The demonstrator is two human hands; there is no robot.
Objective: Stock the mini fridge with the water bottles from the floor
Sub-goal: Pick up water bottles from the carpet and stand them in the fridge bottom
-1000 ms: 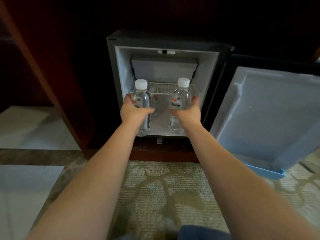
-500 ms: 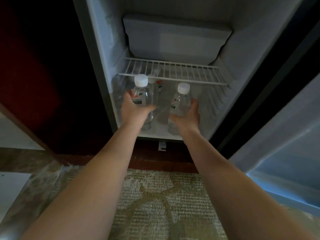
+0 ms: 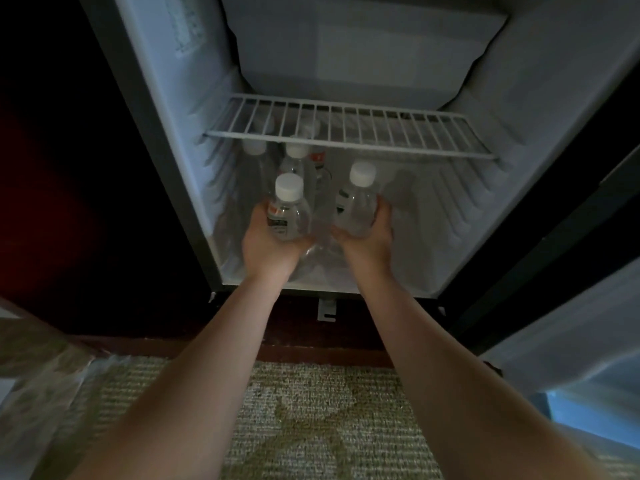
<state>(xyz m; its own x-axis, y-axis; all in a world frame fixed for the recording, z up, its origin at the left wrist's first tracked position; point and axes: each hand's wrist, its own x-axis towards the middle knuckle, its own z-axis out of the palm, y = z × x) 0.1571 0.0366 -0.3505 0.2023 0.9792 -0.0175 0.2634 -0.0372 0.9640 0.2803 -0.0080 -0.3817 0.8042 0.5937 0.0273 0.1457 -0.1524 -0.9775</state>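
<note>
The mini fridge (image 3: 166, 140) stands open in front of me, its white inside dimly lit. My left hand (image 3: 268, 245) grips a clear water bottle with a white cap (image 3: 288, 211), held upright inside the lower compartment. My right hand (image 3: 369, 242) holds a second clear bottle (image 3: 356, 202) beside it, a little farther in. Behind them, further bottles (image 3: 294, 161) stand at the back left under the wire shelf (image 3: 349, 131). The held bottles' bases are hidden by my hands.
The fridge door (image 3: 571, 341) hangs open on the right. A dark wooden cabinet (image 3: 69, 168) surrounds the fridge. Patterned carpet (image 3: 311, 427) lies below my arms. The right half of the fridge floor (image 3: 433, 244) holds nothing.
My head has moved closer to the fridge. Both hands have carried their bottles deeper into the lower compartment, under the wire shelf.
</note>
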